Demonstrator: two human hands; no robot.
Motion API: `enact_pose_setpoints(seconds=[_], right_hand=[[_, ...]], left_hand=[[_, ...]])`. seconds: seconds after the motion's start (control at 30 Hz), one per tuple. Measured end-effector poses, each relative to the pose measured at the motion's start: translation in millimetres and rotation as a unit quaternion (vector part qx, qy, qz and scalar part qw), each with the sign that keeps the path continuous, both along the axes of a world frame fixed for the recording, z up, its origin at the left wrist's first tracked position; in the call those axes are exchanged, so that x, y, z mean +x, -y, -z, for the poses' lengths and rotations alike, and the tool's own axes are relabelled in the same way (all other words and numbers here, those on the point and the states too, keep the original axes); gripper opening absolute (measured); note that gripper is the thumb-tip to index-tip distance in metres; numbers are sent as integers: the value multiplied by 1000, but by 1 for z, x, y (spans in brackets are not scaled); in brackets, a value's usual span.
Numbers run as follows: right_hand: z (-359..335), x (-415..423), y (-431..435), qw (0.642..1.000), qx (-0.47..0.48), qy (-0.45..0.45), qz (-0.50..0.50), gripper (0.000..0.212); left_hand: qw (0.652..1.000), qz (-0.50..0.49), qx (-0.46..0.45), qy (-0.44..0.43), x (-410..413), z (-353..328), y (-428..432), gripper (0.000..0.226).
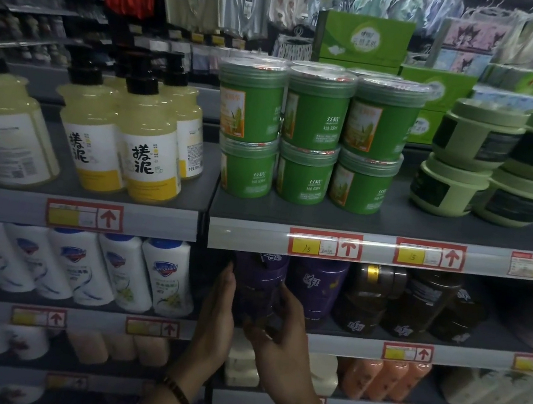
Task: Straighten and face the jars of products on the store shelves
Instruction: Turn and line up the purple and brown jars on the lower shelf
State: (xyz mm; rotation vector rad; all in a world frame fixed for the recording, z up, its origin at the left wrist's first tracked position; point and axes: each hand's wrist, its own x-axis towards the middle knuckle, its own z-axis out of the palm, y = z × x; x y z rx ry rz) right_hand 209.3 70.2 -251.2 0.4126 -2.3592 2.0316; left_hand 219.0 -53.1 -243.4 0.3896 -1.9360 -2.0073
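Observation:
A dark purple jar (pixel 259 283) stands at the left end of the second shelf, just under the price rail. My left hand (pixel 217 311) lies flat against its left side with straight fingers. My right hand (pixel 278 326) curls round its right side and bottom front. A second purple jar (pixel 316 291) stands right beside it, and dark brown jars (pixel 377 303) follow to the right. On the shelf above, green jars (pixel 311 139) are stacked two high, with pale green tubs (pixel 489 164) to their right.
Yellow pump bottles (pixel 150 144) fill the upper shelf's left part. White bottles with blue caps (pixel 165 276) stand just left of my hands. The shelf edge with red price tags (pixel 325 247) runs right above the purple jar. Orange bottles (pixel 384 379) sit lower down.

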Motion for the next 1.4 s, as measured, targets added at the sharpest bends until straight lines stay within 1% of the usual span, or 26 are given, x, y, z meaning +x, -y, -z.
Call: enact_pose_setpoints(seconds=[0.13,0.37,0.5,0.6,0.7,0.77,0.83,0.87,0.97,1.0,1.1,1.17,1.27,1.4], right_hand=[[2,-1,-2,1000,-5,9,-9,82],[-1,-3,-6,1000,-4,1,-22,77],[-1,-2,-8,1000,-1,-3,-19,73],[-1,-3,-10,1000,-2,-7,-23,74],[-4,-3,-10,1000,-8,-3,-28,74],[-4,-3,-9,1000,-8,-2,-25,73],[-4,-1,-10,1000,-6,2,-26,74],[-4,0,-10,1000,-5,5,-26,74],[-2,2,-10,1000,7,11,-23,74],[-1,2,-10,1000,12,13,-23,74],[0,2,-11,999,24,17,-29,78],[1,0,-12,999,25,22,-37,81],[0,-1,-15,998,26,24,-42,84],[-2,-4,-19,998,29,36,-46,82]], left_hand=[[1000,-1,5,4,6,-6,-5,56],[1000,-11,29,0,15,-9,-19,49],[1000,-11,18,-2,19,-6,-23,55],[1000,-11,19,-4,21,-8,-23,50],[999,-28,15,-4,18,-11,-17,51],[999,-38,24,4,12,-14,-11,53],[999,-40,35,9,3,-17,-5,47],[998,-40,41,10,-1,-19,-2,47],[998,-25,51,20,-10,-22,4,64],[998,-18,49,19,-12,-23,5,64],[999,0,36,19,-12,-22,0,44],[999,-1,38,11,-11,-20,-3,38],[999,-3,42,0,-10,-20,-5,39],[999,2,49,-11,-8,-21,-8,44]])
